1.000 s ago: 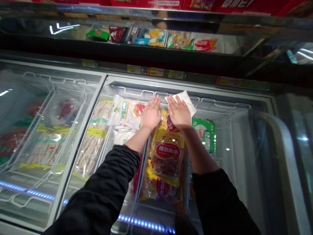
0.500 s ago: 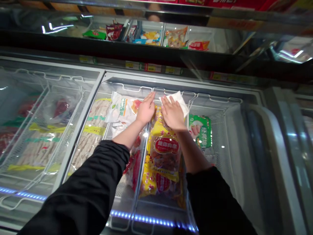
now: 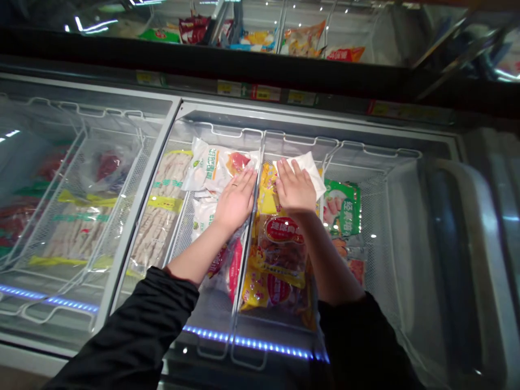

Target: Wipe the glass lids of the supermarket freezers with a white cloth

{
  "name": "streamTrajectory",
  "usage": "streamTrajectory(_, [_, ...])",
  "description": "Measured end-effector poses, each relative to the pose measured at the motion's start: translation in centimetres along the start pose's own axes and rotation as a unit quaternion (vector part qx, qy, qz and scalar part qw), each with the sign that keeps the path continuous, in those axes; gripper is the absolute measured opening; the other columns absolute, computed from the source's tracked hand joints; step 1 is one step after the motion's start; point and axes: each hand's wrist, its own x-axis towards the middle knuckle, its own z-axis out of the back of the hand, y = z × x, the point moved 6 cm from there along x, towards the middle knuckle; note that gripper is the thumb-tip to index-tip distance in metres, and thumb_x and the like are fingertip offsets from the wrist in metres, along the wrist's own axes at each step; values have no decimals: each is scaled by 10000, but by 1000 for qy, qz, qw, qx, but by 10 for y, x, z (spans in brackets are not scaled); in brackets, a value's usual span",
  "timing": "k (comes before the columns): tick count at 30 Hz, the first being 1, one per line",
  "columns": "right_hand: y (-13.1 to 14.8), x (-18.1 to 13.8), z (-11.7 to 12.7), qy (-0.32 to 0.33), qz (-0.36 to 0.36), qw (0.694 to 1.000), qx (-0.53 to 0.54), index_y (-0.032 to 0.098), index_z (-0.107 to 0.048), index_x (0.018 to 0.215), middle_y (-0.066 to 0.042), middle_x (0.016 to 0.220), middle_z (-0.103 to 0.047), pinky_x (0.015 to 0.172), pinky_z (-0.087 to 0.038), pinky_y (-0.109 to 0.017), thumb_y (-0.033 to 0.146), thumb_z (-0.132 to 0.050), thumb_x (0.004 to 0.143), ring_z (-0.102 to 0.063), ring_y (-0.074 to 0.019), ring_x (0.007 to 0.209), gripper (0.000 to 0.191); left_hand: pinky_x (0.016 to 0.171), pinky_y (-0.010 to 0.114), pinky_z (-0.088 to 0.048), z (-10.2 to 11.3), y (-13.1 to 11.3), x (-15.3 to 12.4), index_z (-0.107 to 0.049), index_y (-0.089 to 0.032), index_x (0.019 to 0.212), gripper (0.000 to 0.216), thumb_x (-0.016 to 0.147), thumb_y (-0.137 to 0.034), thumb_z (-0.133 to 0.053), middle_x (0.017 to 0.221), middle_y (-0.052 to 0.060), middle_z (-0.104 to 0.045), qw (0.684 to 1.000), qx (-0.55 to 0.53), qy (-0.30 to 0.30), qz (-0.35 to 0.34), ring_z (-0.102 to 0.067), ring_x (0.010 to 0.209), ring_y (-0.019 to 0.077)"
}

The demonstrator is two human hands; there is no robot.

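Note:
Both my hands reach into an open chest freezer. My left hand (image 3: 234,198) lies flat, fingers stretched out, on white frozen-food bags (image 3: 209,170) in a wire basket. My right hand (image 3: 295,187) lies flat with spread fingers on a white cloth (image 3: 311,165), pressing it onto the top of yellow and red food packs (image 3: 280,254) in the middle basket. A wire divider (image 3: 255,184) runs between the two hands.
A green pack (image 3: 343,208) lies in the basket to the right. Long pale packs (image 3: 156,227) fill the basket to the left. The slid-open glass lid (image 3: 459,238) is at right, a closed glass lid (image 3: 60,189) at left. A second freezer row (image 3: 260,38) lies beyond.
My left hand slid back towards me along the white bags. The right hand stayed on the cloth. The view tilted downward.

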Motion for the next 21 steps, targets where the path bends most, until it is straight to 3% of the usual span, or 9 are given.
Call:
streamTrajectory(3, [26, 6, -7, 19, 14, 1000, -6, 138, -293, 1620, -39, 1680, -267, 1286, -223, -532, 334, -221, 1045, -197, -289, 1568, 612, 1295, 397, -239, -1, 1, 1, -371, -133, 1586, 609, 977, -136, -356, 1644, 75, -356, 1000, 1, 8, 5, -289, 1543, 196])
streamTrajectory(7, [45, -39, -8, 43, 118, 992, 18, 154, -347, 1598, -35, 1664, -305, 1285, -248, -492, 334, -259, 1053, -246, -249, 1557, 581, 1298, 393, -234, -1, 2, 2, -375, -125, 1584, 604, 980, -144, -360, 1647, 65, -353, 1000, 3, 12, 8, -270, 1550, 203])
streamTrajectory(9, [36, -70, -4, 58, 172, 983, 34, 218, -364, 1592, -3, 1642, -361, 1268, -296, -478, 329, -302, 1050, -282, -227, 1544, 556, 1299, 408, -235, -1, 1, 2, -351, -143, 1599, 622, 977, -142, -363, 1649, 57, -350, 1000, -4, 11, 7, -257, 1554, 211])
streamTrajectory(12, [-1, -89, 4, 47, 113, 992, 28, 273, -326, 1606, 10, 1631, -383, 1253, -325, -513, 308, -314, 1043, -308, -231, 1534, 565, 1298, 433, -240, -2, 1, 2, -315, -159, 1618, 652, 969, -136, -364, 1647, 64, -351, 1000, -22, 8, 6, -269, 1550, 235])
streamTrajectory(16, [-26, -59, 6, 6, -24, 1000, 2, 216, -280, 1628, -51, 1645, -351, 1250, -293, -595, 321, -274, 1041, -301, -299, 1534, 596, 1296, 435, -237, -2, 2, 2, -338, -127, 1608, 650, 958, -135, -368, 1646, 89, -348, 999, -32, 14, 6, -283, 1544, 254])
streamTrajectory(18, [-15, -34, 1, -20, -56, 998, 4, 212, -264, 1633, -51, 1653, -334, 1249, -277, -618, 339, -253, 1042, -276, -317, 1543, 605, 1296, 425, -235, -3, 2, 3, -351, -115, 1600, 643, 957, -135, -367, 1648, 92, -343, 999, -31, 13, 3, -283, 1544, 246])
streamTrajectory(21, [19, -9, -8, -24, -30, 999, 4, 179, -284, 1626, -48, 1660, -324, 1266, -251, -583, 352, -232, 1045, -255, -305, 1551, 609, 1297, 409, -230, -3, 2, 3, -361, -100, 1590, 623, 968, -142, -347, 1651, 93, -338, 1000, -22, 5, -2, -273, 1549, 221])
